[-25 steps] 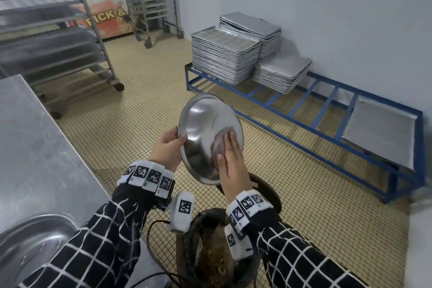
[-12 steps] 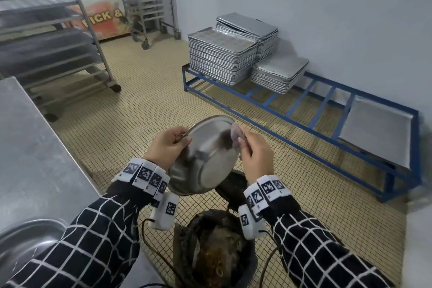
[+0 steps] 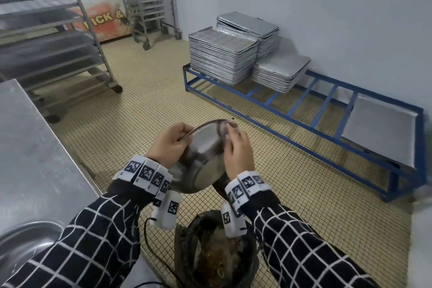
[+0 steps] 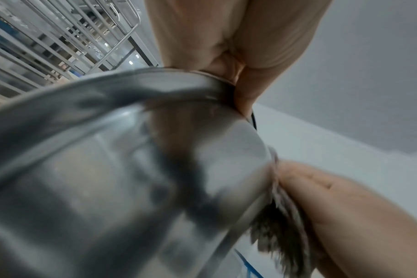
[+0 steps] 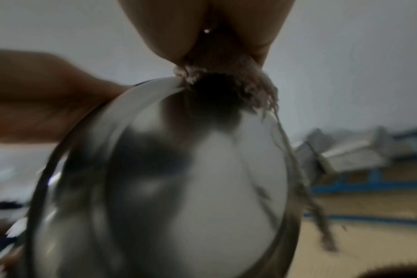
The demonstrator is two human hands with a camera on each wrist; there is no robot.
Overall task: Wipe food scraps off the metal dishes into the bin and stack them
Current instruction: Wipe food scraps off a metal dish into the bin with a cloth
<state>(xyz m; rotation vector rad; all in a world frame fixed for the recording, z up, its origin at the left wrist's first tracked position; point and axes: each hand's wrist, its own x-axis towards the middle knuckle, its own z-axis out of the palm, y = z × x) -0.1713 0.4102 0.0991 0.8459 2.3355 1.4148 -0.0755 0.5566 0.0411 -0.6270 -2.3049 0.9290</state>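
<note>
A round metal dish point(image 3: 203, 156) is held tilted above the black bin point(image 3: 215, 252), which holds brown food scraps. My left hand point(image 3: 171, 142) grips the dish's left rim, fingers curled over the edge. My right hand point(image 3: 236, 149) pinches a frayed grey cloth point(image 3: 224, 130) against the dish's upper right rim. In the left wrist view the dish point(image 4: 122, 169) fills the frame, with the cloth point(image 4: 276, 225) at its right edge. The right wrist view shows the cloth point(image 5: 226, 82) bunched at the top of the dish point(image 5: 179, 188).
A steel counter point(image 3: 30, 147) runs along the left, with another metal dish point(image 3: 21, 248) at its near corner. Stacks of baking trays point(image 3: 222, 54) sit on a low blue rack point(image 3: 304, 110) by the wall. Wheeled tray racks point(image 3: 58, 30) stand at the back left.
The dish has tipped from nearly upright to a flatter tilt and come lower over the bin. My right hand with the cloth has moved from the dish's middle up to its far rim.
</note>
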